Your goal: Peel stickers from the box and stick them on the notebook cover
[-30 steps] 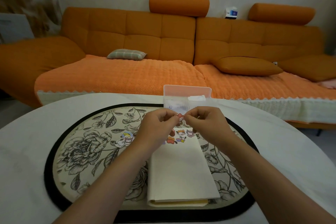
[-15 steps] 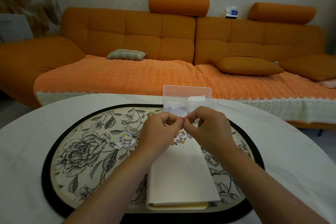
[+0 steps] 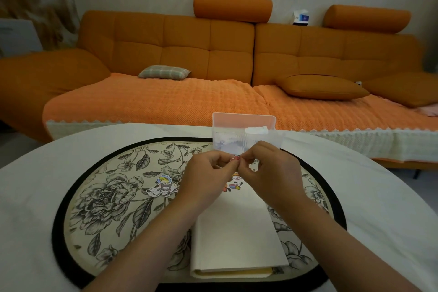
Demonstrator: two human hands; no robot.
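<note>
A cream notebook point(image 3: 237, 232) lies closed on the floral placemat point(image 3: 106, 197), with a few cartoon stickers point(image 3: 233, 185) stuck near its far end. Above that end my left hand point(image 3: 206, 180) and my right hand point(image 3: 270, 173) meet fingertip to fingertip, both pinching one small red sticker point(image 3: 235, 157). Just behind the hands stands the clear plastic sticker box point(image 3: 244, 133) with its pinkish lid up. Loose stickers point(image 3: 163, 186) lie on the placemat left of my left hand.
The placemat sits on a round white table point(image 3: 28, 197). An orange sofa point(image 3: 213, 66) with cushions runs along the wall behind the table.
My two hands have stayed together on the small sticker, working it between the fingertips with only slight shifts. The view has tilted a little; the notebook and box have not moved.
</note>
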